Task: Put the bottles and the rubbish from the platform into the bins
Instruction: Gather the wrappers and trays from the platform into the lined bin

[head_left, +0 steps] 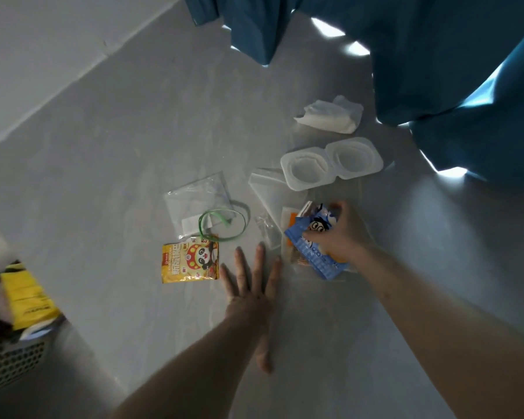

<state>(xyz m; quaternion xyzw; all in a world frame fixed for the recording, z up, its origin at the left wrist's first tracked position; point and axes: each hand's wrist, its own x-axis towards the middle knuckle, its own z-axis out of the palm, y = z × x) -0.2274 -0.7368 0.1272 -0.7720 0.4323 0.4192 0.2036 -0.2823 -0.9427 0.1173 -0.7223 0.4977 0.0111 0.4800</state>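
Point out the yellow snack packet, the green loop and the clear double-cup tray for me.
Yellow snack packet (190, 263): head view, middle of its printed front.
Green loop (238, 235): head view, on its lower right curve.
Clear double-cup tray (330, 169): head view, on the ridge between the two cups.

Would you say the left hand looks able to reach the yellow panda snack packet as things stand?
Probably yes: the left hand lies open and empty on the grey platform, just beside the yellow panda snack packet, nothing between them.

Blue cartoon wrapper crumpled under right fingers. Yellow panda packet flat, just left of left fingers. Green loop, clear clamshell, tissue beyond fingertips.
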